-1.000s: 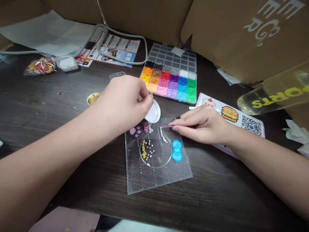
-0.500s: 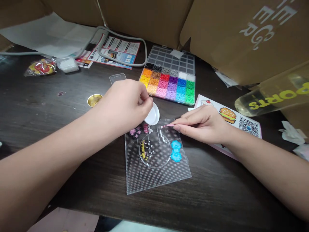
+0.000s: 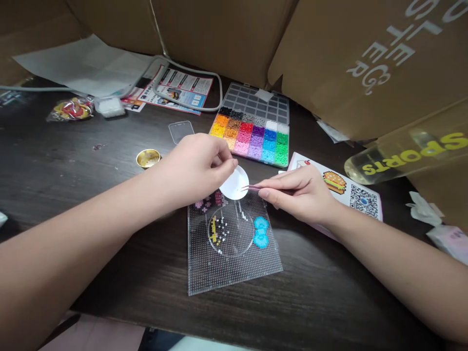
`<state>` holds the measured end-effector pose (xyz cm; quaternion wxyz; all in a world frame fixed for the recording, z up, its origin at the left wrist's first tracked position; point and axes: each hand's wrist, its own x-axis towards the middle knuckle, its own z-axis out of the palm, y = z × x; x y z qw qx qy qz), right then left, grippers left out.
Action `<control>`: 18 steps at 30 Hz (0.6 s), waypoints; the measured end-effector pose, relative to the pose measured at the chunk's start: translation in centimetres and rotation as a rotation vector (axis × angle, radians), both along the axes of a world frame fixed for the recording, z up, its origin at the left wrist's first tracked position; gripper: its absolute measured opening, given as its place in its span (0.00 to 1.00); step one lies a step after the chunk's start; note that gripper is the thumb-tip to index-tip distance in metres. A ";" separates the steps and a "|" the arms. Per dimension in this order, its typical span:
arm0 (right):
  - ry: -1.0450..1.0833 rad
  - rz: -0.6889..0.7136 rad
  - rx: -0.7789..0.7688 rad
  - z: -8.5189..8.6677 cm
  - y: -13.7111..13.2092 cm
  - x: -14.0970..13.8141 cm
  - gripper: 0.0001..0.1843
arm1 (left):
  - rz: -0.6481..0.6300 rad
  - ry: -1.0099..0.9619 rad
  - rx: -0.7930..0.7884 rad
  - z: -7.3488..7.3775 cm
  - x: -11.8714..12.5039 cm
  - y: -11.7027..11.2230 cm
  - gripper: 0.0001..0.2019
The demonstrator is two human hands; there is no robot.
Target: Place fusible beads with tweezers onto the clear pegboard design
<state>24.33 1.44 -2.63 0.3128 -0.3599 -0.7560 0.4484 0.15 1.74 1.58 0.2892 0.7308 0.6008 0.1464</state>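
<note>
My left hand (image 3: 206,168) is closed on the edge of a small round white dish (image 3: 233,185), holding it over the far edge of a clear pegboard (image 3: 234,273). My right hand (image 3: 302,192) pinches a pair of tweezers (image 3: 254,187), whose slightly parted tips are over the dish. On the pegboard lies a clear round plate (image 3: 234,243) with white and yellow beads at its left side and a few white ones near its upper right. A blue bow-shaped bead piece (image 3: 261,232) is right of it. Pink bead pieces (image 3: 219,198) are partly hidden behind the dish.
Behind my hands stands an open compartment box of coloured beads (image 3: 252,131). A gold bowl (image 3: 148,158) is at left, and a burger pattern sheet (image 3: 340,187) lies under my right wrist. A bottle (image 3: 402,156) lies at right; cardboard (image 3: 219,39) walls the back.
The tweezers have moved from above the pegboard to over the white dish. The dish now tilts more toward the view, showing more of its inside. The camera view has shifted slightly.
</note>
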 end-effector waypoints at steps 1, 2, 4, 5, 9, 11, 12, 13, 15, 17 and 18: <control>-0.011 -0.001 -0.009 0.0 0.0 0.0 0.08 | 0.002 -0.004 0.003 -0.1 -0.1 0.0 0.09; -0.021 -0.006 -0.020 0.0 0.0 0.0 0.08 | 0.005 -0.006 0.001 -0.1 -0.2 0.0 0.10; -0.029 -0.022 -0.055 0.0 -0.1 0.0 0.09 | 0.015 -0.007 0.003 -0.1 -0.4 0.0 0.10; -0.025 -0.032 -0.077 -0.1 -0.1 0.1 0.10 | 0.017 -0.005 0.009 -0.1 -0.4 0.1 0.11; 0.010 -0.066 -0.146 -0.2 0.0 0.3 0.11 | 0.009 0.031 0.080 0.0 -0.5 0.2 0.12; 0.001 -0.087 -0.143 -0.2 0.1 0.3 0.12 | 0.010 0.048 0.098 0.1 -0.5 0.3 0.12; -0.009 -0.100 -0.141 -0.1 0.2 0.3 0.12 | 0.014 0.045 0.094 0.1 -0.6 0.3 0.12; -0.010 -0.114 -0.138 -0.1 0.2 0.3 0.12 | 0.019 0.034 0.082 0.2 -0.6 0.3 0.12; 0.017 -0.132 -0.128 -0.1 0.3 0.3 0.12 | 0.031 0.015 0.051 0.2 -0.7 0.3 0.11; 0.041 -0.103 -0.110 -0.1 0.4 0.4 0.12 | 0.044 0.029 0.049 0.1 -0.8 0.3 0.11; 0.037 -0.066 -0.097 -0.1 0.4 0.4 0.11 | 0.055 0.048 0.061 0.1 -0.8 0.4 0.11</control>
